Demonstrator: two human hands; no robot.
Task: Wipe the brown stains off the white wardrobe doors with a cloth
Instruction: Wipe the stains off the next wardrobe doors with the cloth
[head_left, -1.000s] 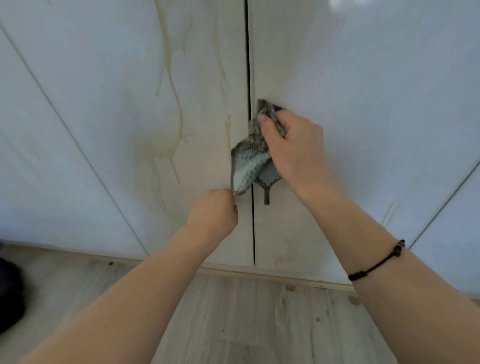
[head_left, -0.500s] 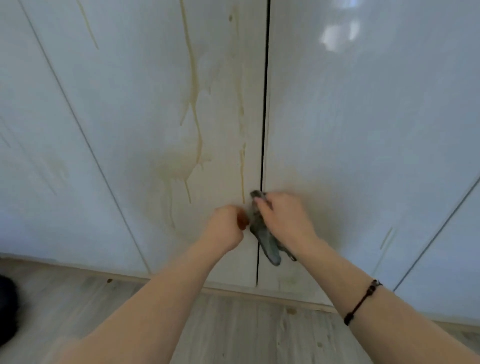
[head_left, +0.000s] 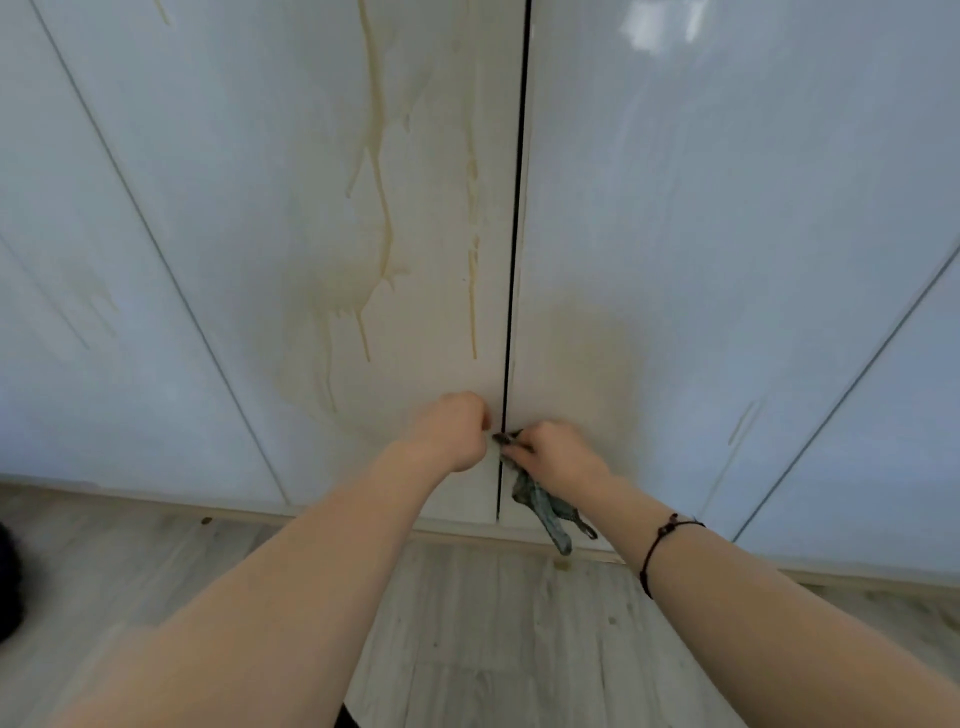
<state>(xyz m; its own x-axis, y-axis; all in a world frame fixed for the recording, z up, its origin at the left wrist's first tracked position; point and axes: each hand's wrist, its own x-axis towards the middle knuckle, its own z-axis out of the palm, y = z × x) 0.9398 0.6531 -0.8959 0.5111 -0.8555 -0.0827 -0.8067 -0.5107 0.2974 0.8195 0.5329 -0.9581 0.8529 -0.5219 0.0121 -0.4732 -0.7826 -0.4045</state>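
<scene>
Right hand's (head_left: 558, 456) fingers gripped the bunched grey-green mesh cloth (head_left: 544, 506) low at the gap between the glossy white wardrobe doors (head_left: 727, 260). Left hand (head_left: 451, 431) was curled, hold unclear. Risk: brown drip stains (head_left: 343, 291) above could smear under so little cloth contact.

The floor (head_left: 467, 649) is made of pale grey wood boards. A thin light strip (head_left: 156, 505) runs where the floor meets the big white wardrobe (head_left: 727, 260). It is shiny and fills most of the view. A bright patch of light (head_left: 660, 26) shines near the top right. Something dark (head_left: 8, 582) sits at the left edge. A few small brown spots (head_left: 207, 520) dot the floor.
</scene>
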